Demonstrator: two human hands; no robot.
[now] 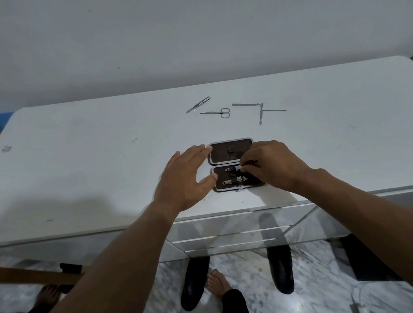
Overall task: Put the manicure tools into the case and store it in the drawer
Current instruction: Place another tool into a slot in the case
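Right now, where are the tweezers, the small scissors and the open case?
tweezers (198,104): head view, middle of the blades.
small scissors (224,113): head view, finger loops.
open case (230,151): head view, far half's dark lining.

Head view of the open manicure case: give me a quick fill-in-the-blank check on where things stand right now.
1. The dark, silver-rimmed manicure case lies ____ on the white table.
2. The small silver scissors lie on the table ____ the case.
3. The ____ hand pinches a tool at the case's near half.
4. The left hand rests at the case's ____ edge.

Missing words: open; beyond; right; left
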